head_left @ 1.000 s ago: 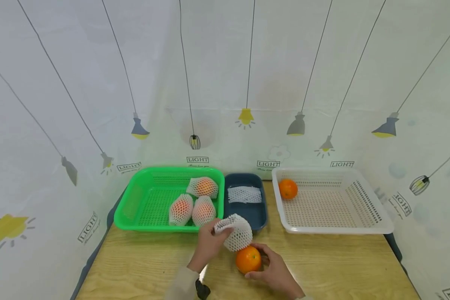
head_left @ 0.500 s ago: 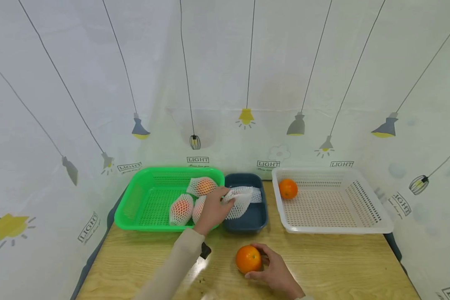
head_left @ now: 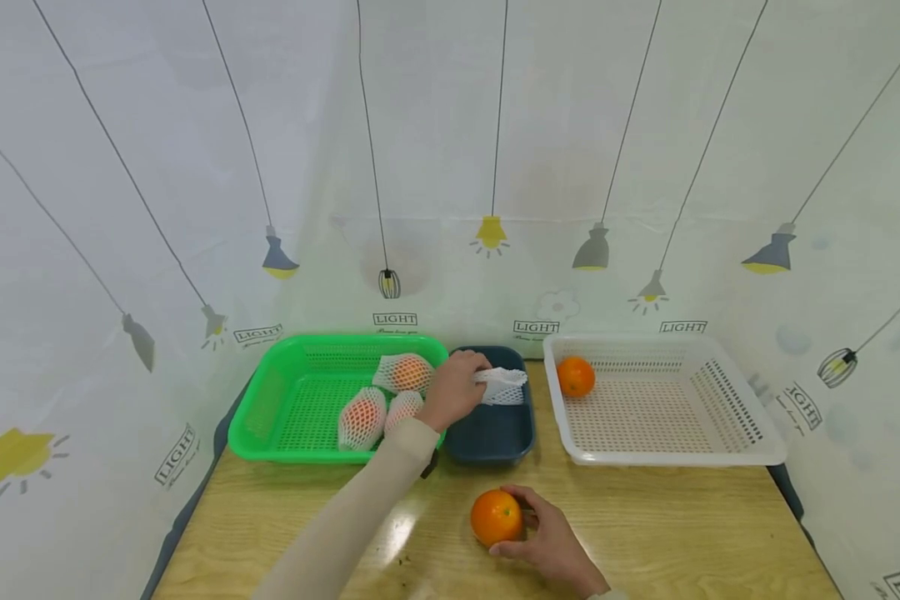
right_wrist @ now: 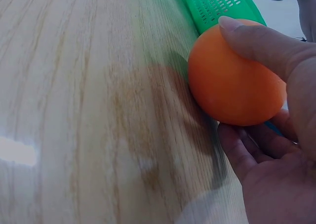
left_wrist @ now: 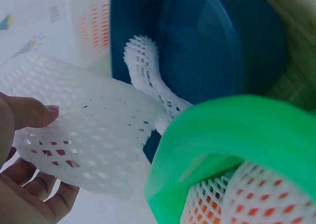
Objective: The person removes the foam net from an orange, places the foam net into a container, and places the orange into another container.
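My left hand (head_left: 456, 388) pinches a white foam net sleeve (left_wrist: 94, 120) between thumb and fingers, above the dark blue tray (head_left: 487, 437). Under it, another foam net (left_wrist: 146, 70) lies in that tray, partly covered in the head view. On the table at the front, my right hand (head_left: 551, 537) grips a bare orange (head_left: 496, 517), thumb on one side and fingers on the other, as the right wrist view (right_wrist: 234, 78) also shows. Beside the left forearm, several netted fruits (head_left: 362, 419) sit in the green basket (head_left: 270, 454); one is partly hidden by the hand.
A white basket (head_left: 675, 459) stands at the right with one bare orange (head_left: 576, 377) in its left corner. The blue tray sits between the two baskets. Behind them rises a lamp-printed sheet (head_left: 435, 167). Wooden table (head_left: 667, 533) surface lies in front.
My left hand has carried the foam net from beside the orange, forward and up over the blue tray. The right hand and its orange have stayed in place.
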A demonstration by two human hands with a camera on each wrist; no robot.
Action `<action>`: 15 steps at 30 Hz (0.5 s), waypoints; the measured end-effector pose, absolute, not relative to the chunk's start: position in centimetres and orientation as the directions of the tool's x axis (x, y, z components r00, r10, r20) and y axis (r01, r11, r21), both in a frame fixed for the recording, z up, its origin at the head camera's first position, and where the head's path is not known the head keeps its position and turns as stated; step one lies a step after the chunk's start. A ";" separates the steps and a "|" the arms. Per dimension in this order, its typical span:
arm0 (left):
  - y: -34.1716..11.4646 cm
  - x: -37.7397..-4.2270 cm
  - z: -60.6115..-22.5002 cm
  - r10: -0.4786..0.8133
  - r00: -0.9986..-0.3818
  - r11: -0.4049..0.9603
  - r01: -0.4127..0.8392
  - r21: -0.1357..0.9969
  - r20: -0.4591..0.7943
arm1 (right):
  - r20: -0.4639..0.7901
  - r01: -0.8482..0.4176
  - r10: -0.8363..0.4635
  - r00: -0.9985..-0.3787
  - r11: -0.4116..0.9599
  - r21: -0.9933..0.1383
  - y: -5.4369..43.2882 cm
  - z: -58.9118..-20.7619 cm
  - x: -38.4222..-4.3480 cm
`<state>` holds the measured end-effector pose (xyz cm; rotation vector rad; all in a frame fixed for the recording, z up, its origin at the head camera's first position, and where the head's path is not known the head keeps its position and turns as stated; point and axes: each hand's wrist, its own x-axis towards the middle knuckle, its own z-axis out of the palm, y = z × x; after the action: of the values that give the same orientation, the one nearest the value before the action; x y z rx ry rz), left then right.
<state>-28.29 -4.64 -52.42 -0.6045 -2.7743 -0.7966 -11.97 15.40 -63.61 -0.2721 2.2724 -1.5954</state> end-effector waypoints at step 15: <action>-1.5 -30.1 -55.1 0.413 -0.910 0.904 0.416 0.100 0.049 | -0.165 0.034 -0.351 -0.922 0.350 -0.936 15.3 -63.6 -12.0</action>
<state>-30.10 -1.46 -55.07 -0.6613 -3.0394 -0.1682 -12.00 15.32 -63.63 -0.2796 2.2812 -1.5949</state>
